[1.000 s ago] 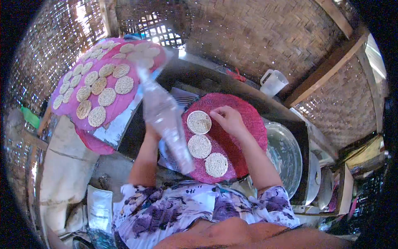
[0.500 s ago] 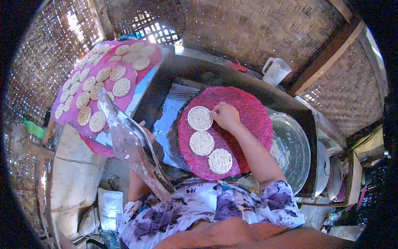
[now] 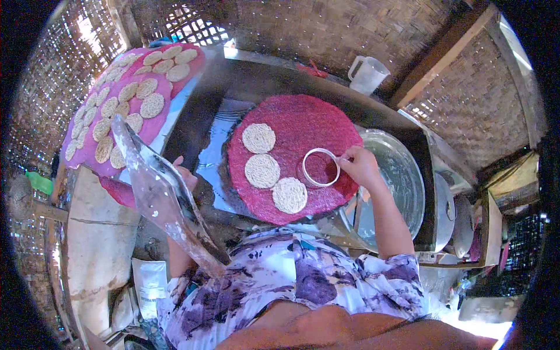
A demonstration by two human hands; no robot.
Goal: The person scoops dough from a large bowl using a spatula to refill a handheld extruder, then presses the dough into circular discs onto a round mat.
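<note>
The white ring (image 3: pixel 319 150) is over the right part of the red round mat (image 3: pixel 291 111), pinched at its outer right edge by the right hand (image 3: pixel 360 166), with thumb and finger close together. It looks slightly raised, because a shadow lies beside it. I judge this ring light and rather stiff; the outer edge is a good place of hold, and a gentle pinch should be enough.

On the left and near part of the mat lie three pale stringy discs (image 3: pixel 262 171). These are probably soft, moist and easy to tear, so it seems safer to support them from below than to lift by one border.

Left of the mat is the left hand (image 3: pixel 185 178), partly behind a clear tapered thing (image 3: pixel 166 204); I cannot tell if it grips this. The thing appears smooth, perhaps slippery.
</note>
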